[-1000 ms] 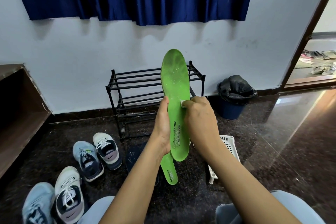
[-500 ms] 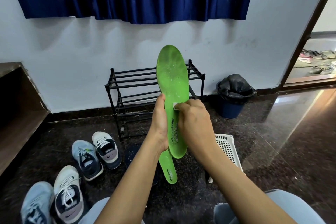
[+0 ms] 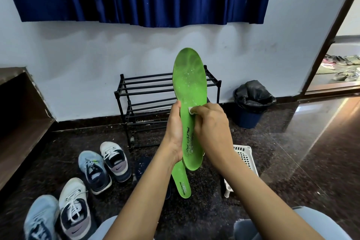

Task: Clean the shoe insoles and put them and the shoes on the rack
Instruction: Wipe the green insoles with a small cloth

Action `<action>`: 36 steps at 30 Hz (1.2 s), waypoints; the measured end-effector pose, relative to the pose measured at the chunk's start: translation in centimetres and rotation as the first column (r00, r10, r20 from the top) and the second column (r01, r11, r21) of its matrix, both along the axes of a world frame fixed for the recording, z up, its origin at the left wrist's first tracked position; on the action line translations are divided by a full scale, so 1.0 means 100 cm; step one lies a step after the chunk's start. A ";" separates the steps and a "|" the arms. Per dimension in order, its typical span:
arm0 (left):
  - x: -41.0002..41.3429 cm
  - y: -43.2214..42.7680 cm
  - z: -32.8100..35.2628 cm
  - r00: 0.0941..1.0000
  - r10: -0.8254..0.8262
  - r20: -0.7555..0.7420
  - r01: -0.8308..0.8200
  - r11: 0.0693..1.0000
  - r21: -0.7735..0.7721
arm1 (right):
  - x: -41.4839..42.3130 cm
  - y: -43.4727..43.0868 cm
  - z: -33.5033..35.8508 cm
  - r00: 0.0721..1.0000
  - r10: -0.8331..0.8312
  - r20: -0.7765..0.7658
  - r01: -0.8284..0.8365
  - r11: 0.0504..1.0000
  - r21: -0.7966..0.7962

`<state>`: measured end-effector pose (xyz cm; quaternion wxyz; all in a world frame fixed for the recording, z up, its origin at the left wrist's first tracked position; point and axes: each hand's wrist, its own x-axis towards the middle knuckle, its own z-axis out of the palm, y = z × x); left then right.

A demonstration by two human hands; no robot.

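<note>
I hold a green insole (image 3: 190, 82) upright in front of me, its upper part speckled with white flecks. My left hand (image 3: 175, 132) grips its left edge near the middle. My right hand (image 3: 210, 122) pinches a small white wipe (image 3: 191, 109) against the insole's face. A second green insole (image 3: 182, 181) lies on the floor below. A dark insole (image 3: 143, 165) lies beside it. The black shoe rack (image 3: 148, 91) stands bare against the wall behind. Several sneakers (image 3: 105, 163) sit on the floor at the left.
A blue bin (image 3: 251, 103) with a black liner stands right of the rack. A white plastic basket (image 3: 245, 160) sits on the floor under my right forearm. A wooden bench (image 3: 21, 122) is at the left, an open doorway (image 3: 339, 72) at the right.
My right hand with the wipe has moved up and left across the insole. The insole has shifted slightly left in my left hand's grip.
</note>
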<state>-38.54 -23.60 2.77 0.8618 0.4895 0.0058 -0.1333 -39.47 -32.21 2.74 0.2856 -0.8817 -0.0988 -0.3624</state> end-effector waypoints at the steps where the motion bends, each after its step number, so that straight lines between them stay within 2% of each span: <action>1: 0.000 -0.001 0.000 1.000 -0.004 0.003 0.004 1.000 0.005 | 0.002 -0.002 0.002 1.000 -0.009 0.004 0.009 1.000 0.005; 8: 0.002 0.001 -0.001 1.000 0.011 -0.009 -0.011 1.000 0.001 | -0.006 0.002 -0.004 0.999 0.039 -0.014 -0.039 0.999 -0.015; 15: 0.000 0.000 0.003 0.999 -0.021 -0.027 0.021 1.000 0.020 | 0.002 -0.005 0.001 1.000 0.010 -0.011 -0.009 1.000 0.021; 21: 0.001 0.007 0.007 1.000 0.018 -0.017 -0.018 1.000 -0.007 | -0.004 0.000 0.004 0.997 0.078 -0.010 -0.078 0.996 -0.030; 26: -0.005 0.004 0.011 1.000 -0.016 -0.003 0.016 1.000 0.018 | 0.004 -0.005 0.009 0.999 0.042 0.017 -0.042 0.999 0.016; 32: -0.008 0.018 0.011 0.998 0.039 -0.042 -0.039 0.999 0.005 | -0.011 0.008 -0.002 0.992 0.121 -0.037 -0.123 0.991 -0.051; 36: -0.011 0.018 0.014 0.999 0.020 -0.032 -0.020 1.000 -0.013 | -0.006 0.007 0.004 0.996 0.088 -0.012 -0.088 0.996 -0.007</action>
